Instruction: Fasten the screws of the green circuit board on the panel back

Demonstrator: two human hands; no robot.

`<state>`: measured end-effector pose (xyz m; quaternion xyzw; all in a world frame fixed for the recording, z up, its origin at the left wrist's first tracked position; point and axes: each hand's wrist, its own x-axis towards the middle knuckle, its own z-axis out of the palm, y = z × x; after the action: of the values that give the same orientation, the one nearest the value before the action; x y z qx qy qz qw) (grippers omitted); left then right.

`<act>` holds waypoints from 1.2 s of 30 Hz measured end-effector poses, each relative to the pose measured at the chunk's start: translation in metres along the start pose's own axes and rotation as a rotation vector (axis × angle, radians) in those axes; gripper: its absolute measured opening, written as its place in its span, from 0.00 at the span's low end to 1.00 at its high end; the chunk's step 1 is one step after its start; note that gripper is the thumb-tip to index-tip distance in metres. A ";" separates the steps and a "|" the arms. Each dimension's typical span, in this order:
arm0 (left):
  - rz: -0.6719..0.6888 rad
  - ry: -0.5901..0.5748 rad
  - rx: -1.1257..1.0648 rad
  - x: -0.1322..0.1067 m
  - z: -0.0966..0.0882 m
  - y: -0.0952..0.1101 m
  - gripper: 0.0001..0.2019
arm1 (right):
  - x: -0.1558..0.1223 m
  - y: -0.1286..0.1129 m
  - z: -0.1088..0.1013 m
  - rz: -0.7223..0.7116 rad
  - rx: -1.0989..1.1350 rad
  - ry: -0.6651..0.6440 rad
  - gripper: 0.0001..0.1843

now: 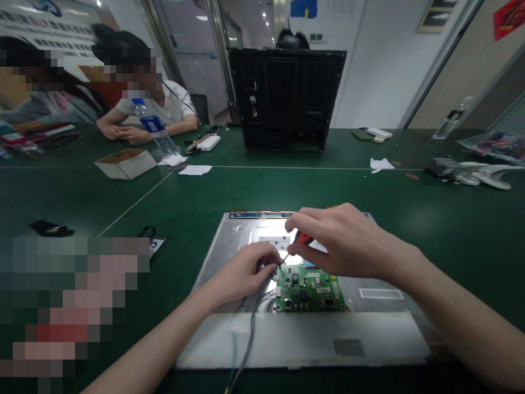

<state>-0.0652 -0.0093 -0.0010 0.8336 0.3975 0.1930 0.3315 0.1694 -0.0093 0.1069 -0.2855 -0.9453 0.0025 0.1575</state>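
A silver metal panel [229,241], the back of a flat screen, lies on the green table in front of me. A green circuit board [309,289] is mounted near its middle. My right hand [340,241] is closed around a screwdriver with an orange and black handle [302,238], its tip pointing down at the board's upper left corner. My left hand [246,271] is curled just left of the tip, fingers pinched on the panel by the screw spot; what they hold is hidden. A grey cable [250,328] runs from under my left hand toward me.
A black monitor housing [287,98] stands upright behind the panel. Two people sit at the far left with a water bottle [153,127] and a small cardboard box [126,163]. Paper scraps, plastic parts [471,172] and another bottle [453,117] lie to the right.
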 end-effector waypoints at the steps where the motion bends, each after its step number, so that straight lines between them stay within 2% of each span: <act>1: 0.002 0.002 -0.003 0.000 0.000 0.000 0.07 | 0.000 0.000 0.000 0.000 0.002 0.001 0.06; 31: -0.012 0.004 0.008 0.000 0.000 0.001 0.07 | -0.001 -0.001 -0.001 0.006 -0.028 -0.012 0.04; 36: -0.009 0.014 0.017 0.000 0.000 0.003 0.06 | -0.001 -0.001 0.002 0.025 -0.045 0.016 0.11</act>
<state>-0.0638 -0.0104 0.0015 0.8332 0.4051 0.1941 0.3224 0.1692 -0.0105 0.1050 -0.3007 -0.9402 -0.0192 0.1586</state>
